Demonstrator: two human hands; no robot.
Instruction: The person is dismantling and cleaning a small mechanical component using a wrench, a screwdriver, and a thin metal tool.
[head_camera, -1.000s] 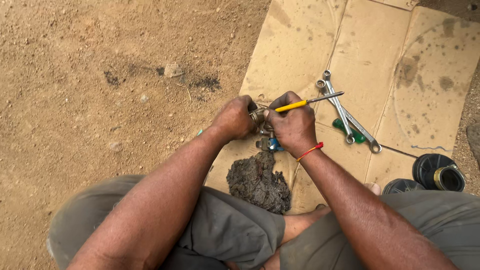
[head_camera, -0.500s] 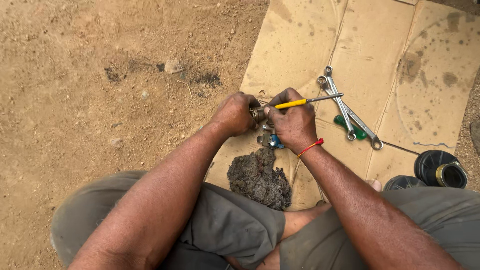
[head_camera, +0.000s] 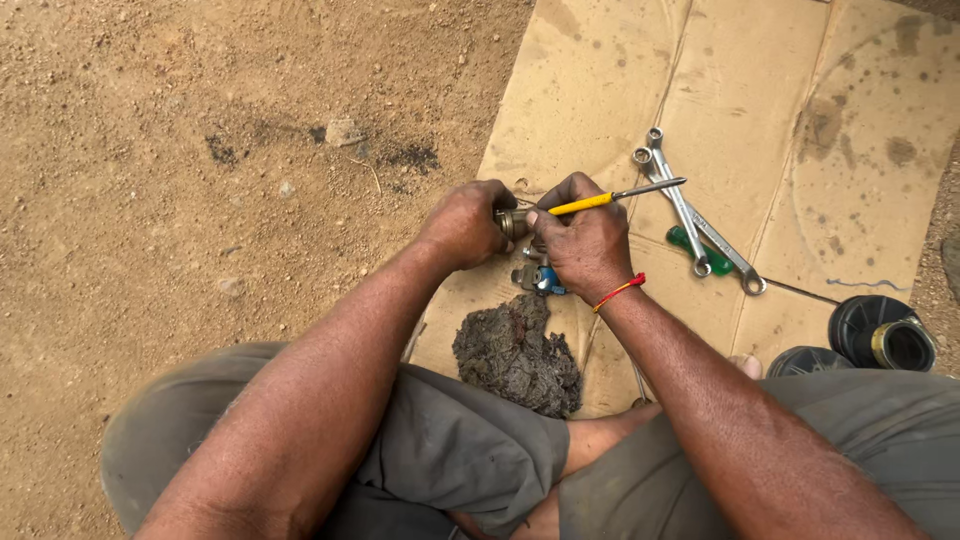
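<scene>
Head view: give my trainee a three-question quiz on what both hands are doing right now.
1. True or false: the right hand holds a yellow-handled screwdriver.
2. What lies on the cardboard right of the hands? A) two spanners B) a hammer C) a saw
3. What does the left hand grip?

Key:
1. True; its tip points away to the right.
2. A, the two spanners, crossed, with a green tool under them.
3. A small round metal part, held against the right hand, above the dirty rag.
</scene>
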